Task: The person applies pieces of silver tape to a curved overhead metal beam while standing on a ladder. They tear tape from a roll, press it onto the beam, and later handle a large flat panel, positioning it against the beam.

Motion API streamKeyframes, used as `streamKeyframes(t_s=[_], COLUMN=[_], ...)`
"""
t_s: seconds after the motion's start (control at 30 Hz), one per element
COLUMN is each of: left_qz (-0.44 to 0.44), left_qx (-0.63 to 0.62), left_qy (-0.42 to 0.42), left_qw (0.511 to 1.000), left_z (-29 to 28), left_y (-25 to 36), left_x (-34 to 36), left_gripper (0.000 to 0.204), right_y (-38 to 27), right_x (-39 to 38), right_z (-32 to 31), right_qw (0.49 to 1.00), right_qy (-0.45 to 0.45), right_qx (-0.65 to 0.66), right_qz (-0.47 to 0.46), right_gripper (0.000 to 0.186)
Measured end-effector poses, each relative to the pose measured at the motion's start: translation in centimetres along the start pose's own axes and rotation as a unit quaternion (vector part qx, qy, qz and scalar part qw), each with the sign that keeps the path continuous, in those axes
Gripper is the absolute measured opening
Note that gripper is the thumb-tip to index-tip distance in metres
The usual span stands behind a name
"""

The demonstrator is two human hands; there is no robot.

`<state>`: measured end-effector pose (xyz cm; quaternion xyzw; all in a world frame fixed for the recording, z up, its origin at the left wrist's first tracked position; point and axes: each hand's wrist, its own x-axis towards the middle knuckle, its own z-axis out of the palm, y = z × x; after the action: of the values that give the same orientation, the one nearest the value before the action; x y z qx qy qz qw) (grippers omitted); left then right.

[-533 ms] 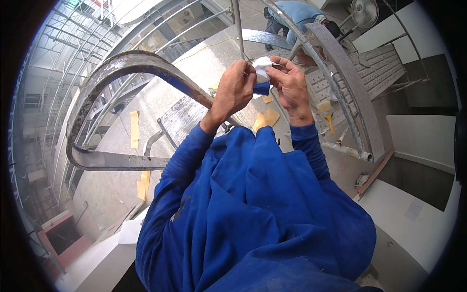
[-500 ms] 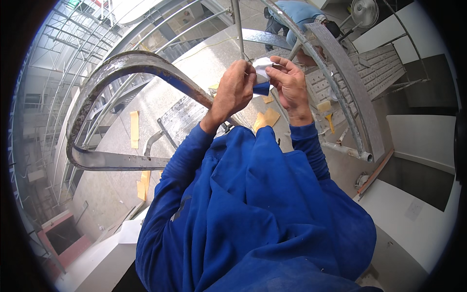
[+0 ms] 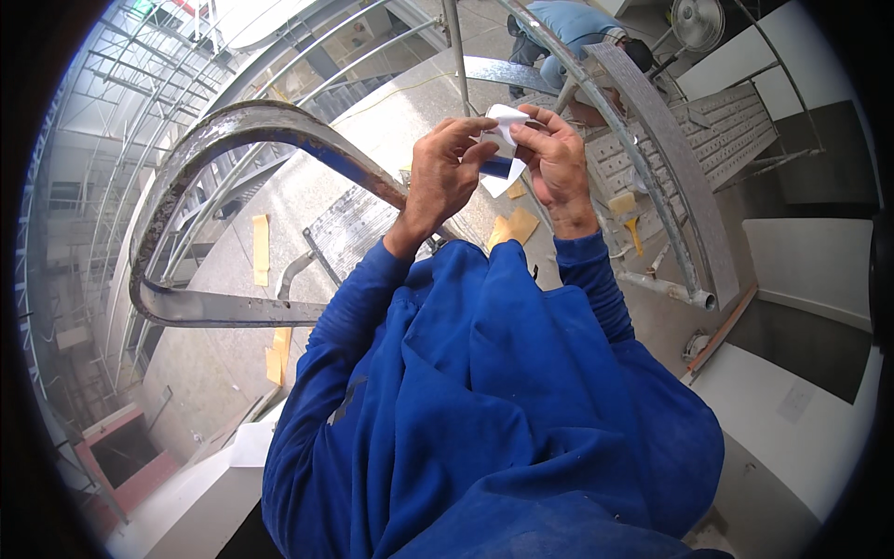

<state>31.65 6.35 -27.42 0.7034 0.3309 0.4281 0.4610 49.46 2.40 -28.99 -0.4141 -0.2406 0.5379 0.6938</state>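
Fingertips of our right hand (image 3: 559, 163) pinch the upper right of a thin white-and-blue sheet (image 3: 502, 142); our left hand (image 3: 443, 172) has thumb and forefinger slightly parted at its left side, whether gripping we cannot tell. The sheet sits between both hands, probably because something so bendy and creased needs steadying. Leftward loops a scuffed, flaking metal frame (image 3: 265, 110); rightward slants a round grey pipe (image 3: 626, 140).

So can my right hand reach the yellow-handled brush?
Probably, though depth is unclear: nothing covers the yellow-handled brush, but your right hand holds a white sheet.
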Motion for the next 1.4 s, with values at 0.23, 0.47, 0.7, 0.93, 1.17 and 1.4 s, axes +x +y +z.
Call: streamKeyframes(t_s=[0.23, 0.47, 0.7, 0.93, 1.17, 1.4], left_qz=[0.010, 0.017, 0.000, 0.012, 0.012, -0.022], left_qx=[0.036, 0.050, 0.031, 0.041, 0.033, 0.012], left_qy=[0.003, -0.017, -0.009, -0.014, -0.013, -0.002], left_qw=[0.999, 0.998, 0.999, 0.999, 0.999, 1.000], left_z=[0.4, 0.6, 0.9, 0.7, 0.8, 0.7], left_y=[-0.2, 0.1, 0.5, 0.4, 0.0, 0.5], left_x=[0.1, 0.1, 0.0, 0.1, 0.3, 0.1], left_gripper=[0.008, 0.006, 0.013, 0.013, 0.007, 0.009], right_y=[-0.2, -0.2, -0.4, -0.3, -0.4, -0.3], right_x=[-0.2, -0.5, -0.5, -0.5, -0.4, -0.2], right_z=[-0.6, -0.6, -0.7, -0.6, -0.3, -0.4], right_qw=[1.000, 0.999, 1.000, 1.000, 1.000, 1.000], right_qy=[-0.017, -0.013, -0.007, 0.001, 0.010, 0.013], right_qx=[-0.025, -0.034, -0.028, -0.008, -0.024, -0.021], right_qz=[0.007, -0.005, -0.005, -0.022, -0.016, -0.015], right_gripper=[0.039, 0.040, 0.041, 0.039, 0.040, 0.041])
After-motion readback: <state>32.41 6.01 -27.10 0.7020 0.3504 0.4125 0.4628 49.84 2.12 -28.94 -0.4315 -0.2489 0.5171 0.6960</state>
